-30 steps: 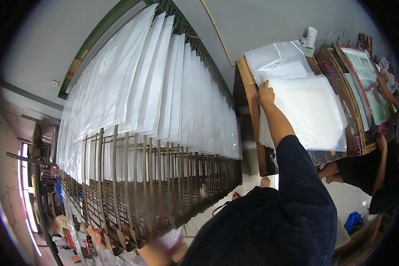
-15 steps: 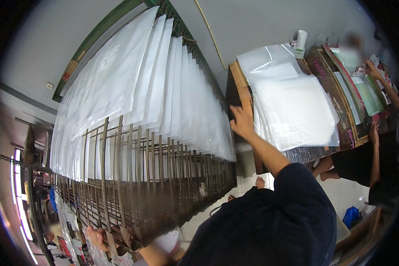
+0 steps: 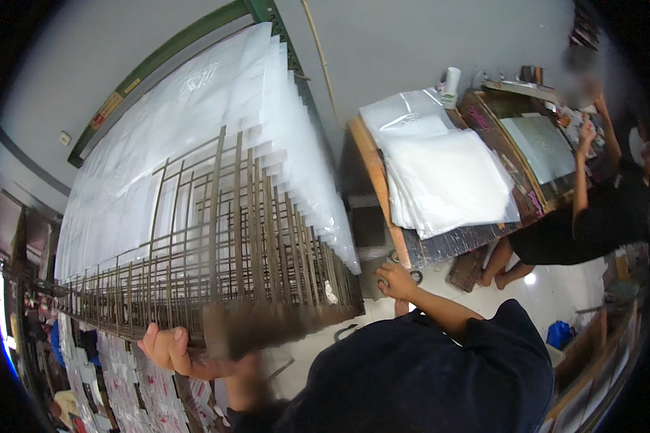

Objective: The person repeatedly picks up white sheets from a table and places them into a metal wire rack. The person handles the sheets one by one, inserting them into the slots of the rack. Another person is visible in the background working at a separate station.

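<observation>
The near edge of a big wooden drying rack [image 3: 217, 260] is gripped by the left hand [image 3: 170, 350], fingers curled shut round the lowest frame, which looks blurred. The right hand [image 3: 396, 280] is kept loose and half open just beside the rack's right corner, nothing held in it as far as can be seen. The rack, loaded with white sheets [image 3: 195, 144], is stood in front of the person, while a stack of white sheets [image 3: 448, 180] is laid on the wooden surface [image 3: 383, 195] to the right, where another person [image 3: 592, 209] is seated.
</observation>
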`<move>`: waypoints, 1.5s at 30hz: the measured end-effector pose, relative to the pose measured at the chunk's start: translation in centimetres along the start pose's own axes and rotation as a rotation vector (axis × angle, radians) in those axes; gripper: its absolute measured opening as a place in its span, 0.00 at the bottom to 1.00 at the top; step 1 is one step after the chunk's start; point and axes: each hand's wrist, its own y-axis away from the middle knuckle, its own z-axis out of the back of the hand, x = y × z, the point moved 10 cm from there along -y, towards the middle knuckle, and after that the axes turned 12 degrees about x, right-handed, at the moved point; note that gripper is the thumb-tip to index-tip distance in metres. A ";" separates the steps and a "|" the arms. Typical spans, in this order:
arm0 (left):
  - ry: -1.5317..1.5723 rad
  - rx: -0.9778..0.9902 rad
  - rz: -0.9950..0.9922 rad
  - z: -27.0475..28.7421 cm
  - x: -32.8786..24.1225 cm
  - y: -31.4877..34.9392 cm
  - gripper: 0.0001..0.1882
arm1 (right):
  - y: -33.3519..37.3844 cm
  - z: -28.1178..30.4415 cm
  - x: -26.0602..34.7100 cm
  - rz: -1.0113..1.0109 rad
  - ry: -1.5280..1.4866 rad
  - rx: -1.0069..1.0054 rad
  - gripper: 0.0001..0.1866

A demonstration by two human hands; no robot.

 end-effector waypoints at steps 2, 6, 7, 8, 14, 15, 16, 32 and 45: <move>0.059 0.020 -0.005 0.0 -0.1 -0.4 0.39 | 1.1 0.0 -2.7 -0.120 0.021 -0.023 0.16; 0.057 0.058 -0.017 0.5 0.1 -0.3 0.43 | 5.1 2.2 -5.7 -0.417 -0.255 -0.059 0.16; 0.062 0.063 -0.019 0.3 0.1 -0.4 0.43 | 6.8 2.3 -6.7 -0.483 -0.325 -0.102 0.16; 0.080 0.080 -0.013 0.1 0.0 -0.4 0.43 | 8.8 1.8 -8.4 -0.546 -0.394 -0.145 0.17; 0.065 0.127 -0.015 0.1 -0.1 -0.3 0.43 | 21.7 -5.3 -14.7 -1.027 -0.960 -0.382 0.14; 0.064 0.115 -0.019 0.1 -0.1 -0.3 0.43 | 23.4 -6.4 -15.0 -1.095 -0.988 -0.389 0.15; 0.061 0.105 -0.022 0.1 -0.1 -0.3 0.43 | 25.0 -7.2 -15.4 -1.163 -1.013 -0.394 0.15; 0.104 0.047 0.027 0.7 -0.3 -0.7 0.43 | 20.0 -3.8 -23.1 -1.033 -1.422 -0.338 0.19; 0.281 0.038 0.123 0.3 -0.4 -0.8 0.39 | 24.0 -2.5 -28.3 -0.997 -1.548 -0.539 0.20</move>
